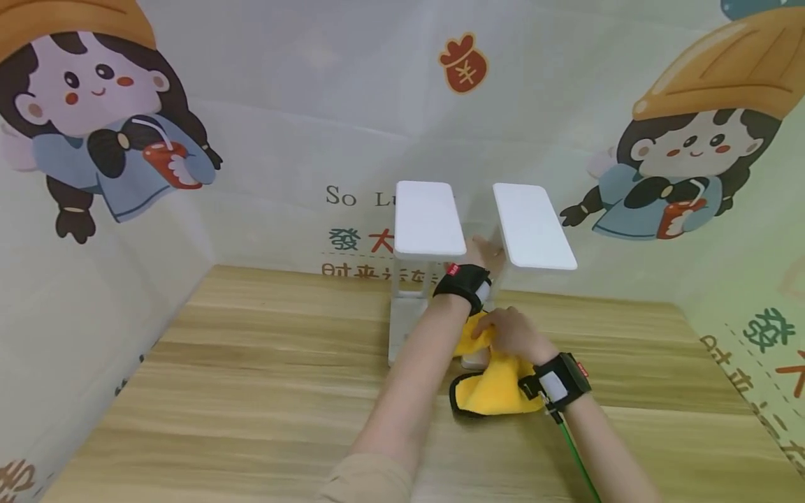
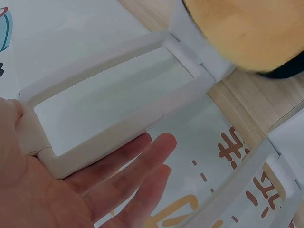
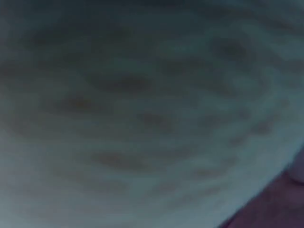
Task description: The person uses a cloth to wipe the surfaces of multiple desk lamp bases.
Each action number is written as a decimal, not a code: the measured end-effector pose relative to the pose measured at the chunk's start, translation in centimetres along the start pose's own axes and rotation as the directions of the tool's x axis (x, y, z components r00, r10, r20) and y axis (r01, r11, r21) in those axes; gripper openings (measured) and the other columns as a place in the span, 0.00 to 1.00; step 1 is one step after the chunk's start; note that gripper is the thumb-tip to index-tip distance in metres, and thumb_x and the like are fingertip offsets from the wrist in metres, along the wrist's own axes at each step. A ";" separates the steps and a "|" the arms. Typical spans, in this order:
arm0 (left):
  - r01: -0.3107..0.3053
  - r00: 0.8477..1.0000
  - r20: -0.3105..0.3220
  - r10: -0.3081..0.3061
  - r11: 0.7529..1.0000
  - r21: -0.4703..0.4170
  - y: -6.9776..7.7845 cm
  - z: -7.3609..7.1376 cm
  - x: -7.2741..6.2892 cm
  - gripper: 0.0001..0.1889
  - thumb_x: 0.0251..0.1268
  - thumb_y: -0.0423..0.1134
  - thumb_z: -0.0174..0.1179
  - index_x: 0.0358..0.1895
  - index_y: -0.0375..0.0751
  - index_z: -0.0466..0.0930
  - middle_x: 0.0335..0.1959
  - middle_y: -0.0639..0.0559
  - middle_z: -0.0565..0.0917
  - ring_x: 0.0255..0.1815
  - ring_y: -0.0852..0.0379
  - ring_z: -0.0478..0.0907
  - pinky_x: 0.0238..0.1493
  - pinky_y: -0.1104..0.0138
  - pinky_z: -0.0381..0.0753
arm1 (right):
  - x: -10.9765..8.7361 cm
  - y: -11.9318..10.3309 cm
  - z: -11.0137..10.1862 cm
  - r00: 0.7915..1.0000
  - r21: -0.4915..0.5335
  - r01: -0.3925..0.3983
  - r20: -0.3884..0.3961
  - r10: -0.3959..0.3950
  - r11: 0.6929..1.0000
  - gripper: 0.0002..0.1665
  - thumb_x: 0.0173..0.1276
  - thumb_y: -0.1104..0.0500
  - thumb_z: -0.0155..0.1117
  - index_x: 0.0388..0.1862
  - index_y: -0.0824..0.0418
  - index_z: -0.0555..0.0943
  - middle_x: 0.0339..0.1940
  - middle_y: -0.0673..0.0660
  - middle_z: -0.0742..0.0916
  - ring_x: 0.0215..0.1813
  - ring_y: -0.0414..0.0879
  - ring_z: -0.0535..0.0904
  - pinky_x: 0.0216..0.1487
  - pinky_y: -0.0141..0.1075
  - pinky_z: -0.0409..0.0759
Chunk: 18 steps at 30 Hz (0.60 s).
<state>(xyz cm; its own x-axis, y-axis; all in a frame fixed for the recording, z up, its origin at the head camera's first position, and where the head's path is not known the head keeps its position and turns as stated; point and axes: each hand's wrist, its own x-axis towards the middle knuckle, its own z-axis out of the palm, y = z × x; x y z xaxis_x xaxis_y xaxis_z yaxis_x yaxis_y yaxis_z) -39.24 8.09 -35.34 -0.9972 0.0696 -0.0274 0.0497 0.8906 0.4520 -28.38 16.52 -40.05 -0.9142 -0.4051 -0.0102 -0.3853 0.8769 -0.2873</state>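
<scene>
Two white phone stands with flat top plates stand side by side, the left stand point(image 1: 429, 218) and the right stand point(image 1: 534, 225). My left hand point(image 1: 484, 257) reaches in between the plates and holds the right stand's open-framed arm point(image 2: 137, 128) near its upper hinge, the thumb side and fingers lying on either side of it. In my right hand point(image 1: 517, 334) is a yellow cloth point(image 1: 497, 391) with a black edge, bunched over the right stand's base point(image 1: 476, 360). The right wrist view is filled by a dim, blurred surface.
The stands rest on a wood-grain table point(image 1: 264, 377) near its back edge. Behind them hangs a printed backdrop point(image 1: 283, 140) with cartoon figures. A green cable point(image 1: 578, 457) trails from the right wrist strap point(image 1: 562, 381) toward the front.
</scene>
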 end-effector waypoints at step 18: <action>0.028 0.996 -0.089 -0.027 1.000 0.008 -0.7 1.7 1.8 0.32 0.66 0.65 0.43 0.57 0.44 0.76 0.52 0.49 0.84 0.50 0.54 0.81 0.41 0.66 0.76 | 0.7 -1.9 2.1 0.996 -0.159 -0.014 -0.090 -0.001 0.987 0.11 0.67 0.66 0.51 0.45 0.70 0.75 0.32 0.69 0.78 0.21 0.51 0.71 0.20 0.38 0.69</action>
<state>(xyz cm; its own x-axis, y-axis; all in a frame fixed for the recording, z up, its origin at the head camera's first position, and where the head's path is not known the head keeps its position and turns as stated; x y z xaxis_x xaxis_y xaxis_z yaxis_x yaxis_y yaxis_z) -40.94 8.32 -37.21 -0.9992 0.0050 0.0396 0.0221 0.8956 0.4443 -28.00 14.07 -41.50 -0.9215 -0.3808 0.0760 -0.3878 0.9124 -0.1309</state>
